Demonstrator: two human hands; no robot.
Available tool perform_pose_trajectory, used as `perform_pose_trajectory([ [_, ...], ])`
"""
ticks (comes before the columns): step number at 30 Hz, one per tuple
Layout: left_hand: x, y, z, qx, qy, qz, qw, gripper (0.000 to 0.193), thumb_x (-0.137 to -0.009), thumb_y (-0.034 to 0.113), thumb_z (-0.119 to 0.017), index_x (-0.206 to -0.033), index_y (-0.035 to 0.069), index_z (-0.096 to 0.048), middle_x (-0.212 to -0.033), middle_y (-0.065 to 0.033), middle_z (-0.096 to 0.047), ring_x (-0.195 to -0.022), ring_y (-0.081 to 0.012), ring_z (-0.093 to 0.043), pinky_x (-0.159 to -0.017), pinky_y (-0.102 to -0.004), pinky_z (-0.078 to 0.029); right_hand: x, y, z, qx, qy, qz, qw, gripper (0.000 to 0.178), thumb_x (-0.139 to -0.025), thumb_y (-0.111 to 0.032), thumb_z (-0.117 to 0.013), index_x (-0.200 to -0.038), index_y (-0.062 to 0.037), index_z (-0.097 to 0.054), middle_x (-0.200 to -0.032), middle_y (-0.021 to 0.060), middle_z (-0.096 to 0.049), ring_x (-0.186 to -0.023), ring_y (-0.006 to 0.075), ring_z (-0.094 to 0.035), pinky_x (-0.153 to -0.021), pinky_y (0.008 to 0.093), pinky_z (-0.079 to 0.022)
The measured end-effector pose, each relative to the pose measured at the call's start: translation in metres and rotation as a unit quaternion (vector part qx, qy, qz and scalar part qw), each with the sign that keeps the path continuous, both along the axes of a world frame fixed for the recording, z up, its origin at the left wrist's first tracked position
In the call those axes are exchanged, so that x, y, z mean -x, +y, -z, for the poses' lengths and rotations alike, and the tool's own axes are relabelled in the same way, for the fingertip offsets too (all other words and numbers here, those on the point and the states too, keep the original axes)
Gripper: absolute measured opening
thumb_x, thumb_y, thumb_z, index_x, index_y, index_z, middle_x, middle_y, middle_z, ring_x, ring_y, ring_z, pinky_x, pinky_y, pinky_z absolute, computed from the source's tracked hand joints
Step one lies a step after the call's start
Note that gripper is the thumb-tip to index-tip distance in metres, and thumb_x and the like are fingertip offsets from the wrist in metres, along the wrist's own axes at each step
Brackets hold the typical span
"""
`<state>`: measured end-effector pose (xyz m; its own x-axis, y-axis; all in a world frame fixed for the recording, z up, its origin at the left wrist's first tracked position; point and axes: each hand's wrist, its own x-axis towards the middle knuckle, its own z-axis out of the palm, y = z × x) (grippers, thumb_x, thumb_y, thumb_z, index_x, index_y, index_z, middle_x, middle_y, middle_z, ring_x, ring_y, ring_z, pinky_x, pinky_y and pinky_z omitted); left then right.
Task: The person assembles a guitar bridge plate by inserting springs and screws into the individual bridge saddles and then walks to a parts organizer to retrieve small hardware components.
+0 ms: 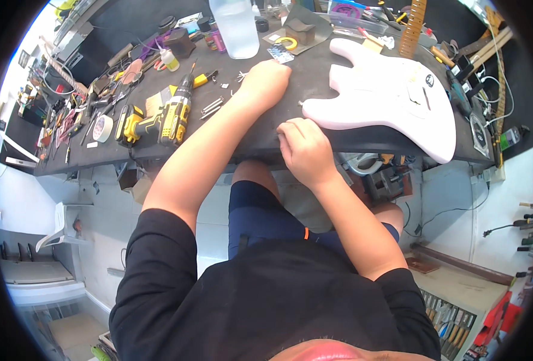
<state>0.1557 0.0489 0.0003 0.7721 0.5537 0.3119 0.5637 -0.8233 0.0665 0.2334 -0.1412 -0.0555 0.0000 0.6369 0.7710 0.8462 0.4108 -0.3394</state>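
Observation:
A white electric guitar body (368,90) lies on the dark workbench (260,129), right of my hands. My left hand (267,83) rests over the bench with its fingers curled in; whatever they hold is hidden. Just beyond it lies a small blue-and-white packet (280,53). Close to the bench's front edge, my right hand (304,147) is closed in a pinch beside the guitar's lower horn. Something small and dark shows at its fingertips, too small to name. Several metal springs or screws (211,107) lie left of my left forearm.
A yellow-and-black cordless drill (175,114) and a roll of white tape (103,128) are on the left. At the back stand a translucent container (235,27) and a yellow tape roll (287,43). A maple guitar neck (412,27) rises behind the body. Hand tools crowd the left end.

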Motion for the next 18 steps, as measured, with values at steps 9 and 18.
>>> perform_pose_trajectory([
  [9, 0.056, -0.002, -0.02, 0.076, -0.142, 0.019, 0.987, 0.016, -0.093, 0.0, -0.07, -0.109, 0.002, -0.073, -0.105, -0.0194, -0.075, -0.1, -0.0387, -0.073, -0.088, -0.0452, -0.058, -0.002, 0.001, 0.004, -0.01, 0.004, 0.009, 1.0, 0.021, -0.082, -0.001, -0.075, -0.102, -0.0044, -0.07, -0.098, 0.0081, -0.067, -0.091, 0.029, -0.067, -0.08, 0.0404, -0.058],
  [18, 0.057, -0.034, -0.007, 0.081, -0.106, 0.025, 0.991, 0.018, -0.091, 0.0, -0.073, -0.108, 0.004, -0.078, -0.103, -0.0192, -0.072, -0.1, -0.04, -0.07, -0.089, -0.0461, -0.057, 0.014, 0.005, 0.007, -0.032, 0.023, 0.077, 0.996, 0.025, -0.084, -0.001, -0.08, -0.108, -0.0061, -0.077, -0.097, 0.0065, -0.067, -0.087, 0.0281, -0.067, -0.075, 0.0402, -0.058],
])
